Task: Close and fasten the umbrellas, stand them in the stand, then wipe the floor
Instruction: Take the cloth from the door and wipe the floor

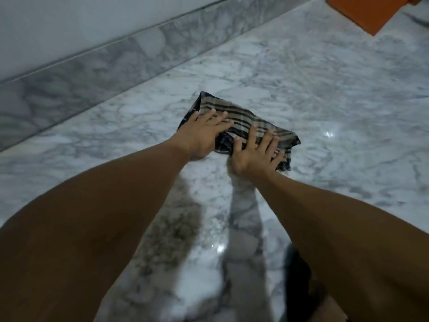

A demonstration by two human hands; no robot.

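1. Left hand (204, 133) and right hand (257, 154) pressed flat, fingers spread, on striped cloth (246, 122).
2. Cloth folded on marble floor (336, 94), near the marble skirting (92, 73).
3. Orange object (362, 15) far right, well apart.

A striped cloth (246, 123) in beige and dark bands lies folded and a little rumpled on the floor (325, 94); it sits slantwise, its far corner toward the wall, its near end bunched; the floor is polished marble, white with grey veins, glossy enough to show small glints of light and dim reflections.
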